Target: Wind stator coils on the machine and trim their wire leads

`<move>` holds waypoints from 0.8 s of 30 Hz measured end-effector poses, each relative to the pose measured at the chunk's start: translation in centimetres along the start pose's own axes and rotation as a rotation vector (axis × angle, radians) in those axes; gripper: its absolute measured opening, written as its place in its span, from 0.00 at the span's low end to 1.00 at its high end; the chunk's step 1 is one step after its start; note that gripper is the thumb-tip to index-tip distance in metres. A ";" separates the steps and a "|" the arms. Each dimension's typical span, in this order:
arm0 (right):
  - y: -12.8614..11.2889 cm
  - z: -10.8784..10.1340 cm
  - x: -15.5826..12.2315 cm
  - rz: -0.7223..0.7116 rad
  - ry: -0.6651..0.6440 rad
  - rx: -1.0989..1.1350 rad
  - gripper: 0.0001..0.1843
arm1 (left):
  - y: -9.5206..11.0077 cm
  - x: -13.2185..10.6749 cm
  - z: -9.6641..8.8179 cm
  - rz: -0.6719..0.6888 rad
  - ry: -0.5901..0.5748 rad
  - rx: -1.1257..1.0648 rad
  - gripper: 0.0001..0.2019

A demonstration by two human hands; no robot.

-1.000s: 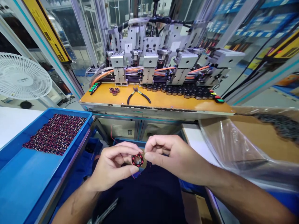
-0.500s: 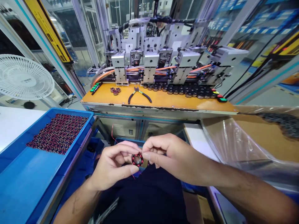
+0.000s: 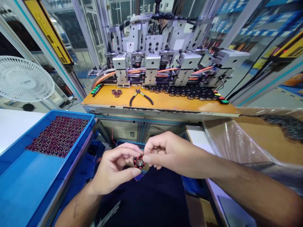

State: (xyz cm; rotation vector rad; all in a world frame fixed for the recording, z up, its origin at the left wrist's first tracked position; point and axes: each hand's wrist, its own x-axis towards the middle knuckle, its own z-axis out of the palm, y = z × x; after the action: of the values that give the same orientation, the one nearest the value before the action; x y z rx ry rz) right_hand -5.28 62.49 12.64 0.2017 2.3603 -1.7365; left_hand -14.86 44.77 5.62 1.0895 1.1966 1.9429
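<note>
A small ring-shaped motor stator (image 3: 135, 162) with red windings and a dark core is held above my lap, its open centre facing me. My left hand (image 3: 113, 168) grips it from the left, thumb below and fingers along the top. At its upper right edge, the thumb and forefinger of my right hand (image 3: 165, 153) are pinched together, touching the rim. Whatever lies between those fingertips is too small to make out. A short reddish wire end (image 3: 135, 179) shows just below the stator.
Ahead, an orange bench top (image 3: 163, 104) carries cutting pliers (image 3: 148, 98), three stators (image 3: 116, 94) and rows of black round parts (image 3: 183, 92) beneath a machine (image 3: 152, 63). At left stands a blue tray (image 3: 28, 179) with many stators (image 3: 59, 135); at right, a plastic-lined carton (image 3: 251, 135).
My right hand has shifted slightly up and left, its fingertips still at the stator's rim. My left hand and the stator have hardly moved.
</note>
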 end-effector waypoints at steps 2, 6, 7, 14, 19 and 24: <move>0.1 0.1 0.1 0.000 -0.018 -0.033 0.10 | 0.0 0.0 0.0 -0.007 -0.005 -0.015 0.16; 0.3 -0.2 0.0 -0.075 -0.044 -0.115 0.09 | 0.0 -0.1 -0.1 -0.011 -0.011 -0.029 0.16; 0.4 -0.3 -0.1 -0.080 -0.061 -0.121 0.09 | 0.0 -0.1 -0.1 -0.009 -0.013 -0.032 0.16; 0.5 -0.6 0.0 0.015 -0.106 0.032 0.13 | -0.1 0.0 -0.3 0.009 0.003 -0.012 0.16; 0.4 -0.8 0.3 -0.024 -0.128 -0.025 0.10 | -0.1 -0.1 -0.4 -0.012 -0.022 -0.026 0.16; 0.1 -1.5 -0.3 -0.042 -0.076 -0.008 0.10 | -0.1 -0.2 -0.5 -0.024 -0.037 -0.040 0.16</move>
State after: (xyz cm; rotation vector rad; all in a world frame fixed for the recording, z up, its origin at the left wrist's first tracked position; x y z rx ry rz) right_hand -5.09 63.96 13.02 0.0831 2.3336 -1.7208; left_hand -15.22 44.42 5.28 1.0815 1.1407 1.9122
